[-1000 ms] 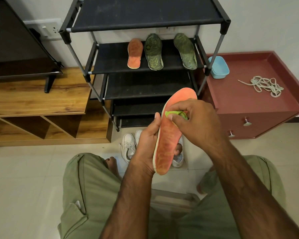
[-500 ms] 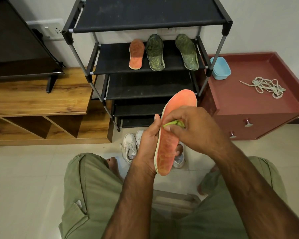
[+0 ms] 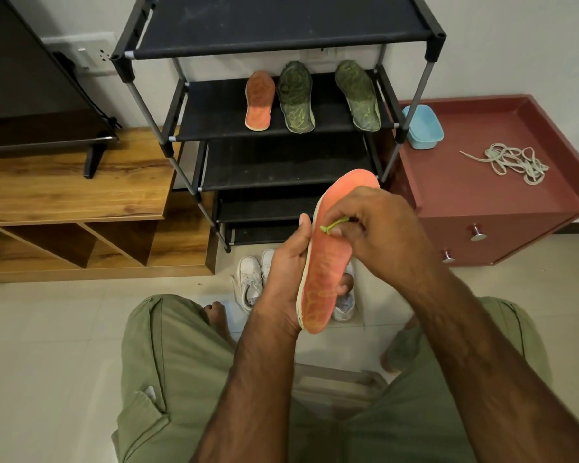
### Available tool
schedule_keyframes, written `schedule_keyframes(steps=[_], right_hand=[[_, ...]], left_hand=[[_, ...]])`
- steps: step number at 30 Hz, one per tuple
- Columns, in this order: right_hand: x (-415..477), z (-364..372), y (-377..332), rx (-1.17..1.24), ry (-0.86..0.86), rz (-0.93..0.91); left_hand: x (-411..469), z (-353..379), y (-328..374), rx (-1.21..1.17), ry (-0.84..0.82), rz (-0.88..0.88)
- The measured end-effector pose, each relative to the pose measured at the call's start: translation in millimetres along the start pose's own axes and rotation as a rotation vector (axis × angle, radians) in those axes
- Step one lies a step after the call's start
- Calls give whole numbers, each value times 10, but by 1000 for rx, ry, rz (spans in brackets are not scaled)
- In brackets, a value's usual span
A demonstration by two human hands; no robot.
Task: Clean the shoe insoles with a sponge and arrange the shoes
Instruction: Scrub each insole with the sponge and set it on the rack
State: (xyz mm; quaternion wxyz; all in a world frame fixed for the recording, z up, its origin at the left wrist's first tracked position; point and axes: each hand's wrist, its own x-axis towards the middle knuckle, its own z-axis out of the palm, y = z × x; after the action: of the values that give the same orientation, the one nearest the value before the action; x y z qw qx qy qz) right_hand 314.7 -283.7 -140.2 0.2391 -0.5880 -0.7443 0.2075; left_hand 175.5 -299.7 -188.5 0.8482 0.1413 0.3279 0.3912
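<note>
My left hand [image 3: 286, 272] grips an orange insole [image 3: 328, 265] from behind and holds it upright over my knees. My right hand [image 3: 378, 235] pinches a thin green sponge [image 3: 333, 225] and presses it against the insole's middle; most of the sponge is hidden under my fingers. On the black shoe rack [image 3: 168, 108], the second shelf holds another orange insole [image 3: 259, 101] and two dark green insoles [image 3: 295, 96] [image 3: 358, 95]. A pair of white shoes [image 3: 249, 282] stands on the floor under the rack, partly hidden by my hands.
A dark red cabinet [image 3: 475, 195] to the right carries a light blue tub [image 3: 422, 127] and a tangle of white laces [image 3: 512, 162]. A wooden TV unit [image 3: 71, 188] with a television stands at the left. A stool's edge [image 3: 335, 382] shows between my knees.
My right hand has slid the sponge down the insole from near the toe end toward its middle. The left hand keeps the same grip on the insole.
</note>
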Motion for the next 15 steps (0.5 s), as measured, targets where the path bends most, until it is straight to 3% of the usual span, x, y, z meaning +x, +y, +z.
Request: schedule_keyframes(steps=[5, 10, 13, 15], right_hand=[[-89, -11, -78, 131, -192, -38], [-53, 16, -36, 6, 7, 43], [-108, 30, -56, 146, -82, 40], [-102, -7, 2, 196, 67, 78]], left_hand=[[-18, -15, -4, -17, 16, 3], [15, 23, 15, 8, 12, 0], [7, 6, 34, 2, 7, 6], [0, 9, 52, 7, 4, 3]])
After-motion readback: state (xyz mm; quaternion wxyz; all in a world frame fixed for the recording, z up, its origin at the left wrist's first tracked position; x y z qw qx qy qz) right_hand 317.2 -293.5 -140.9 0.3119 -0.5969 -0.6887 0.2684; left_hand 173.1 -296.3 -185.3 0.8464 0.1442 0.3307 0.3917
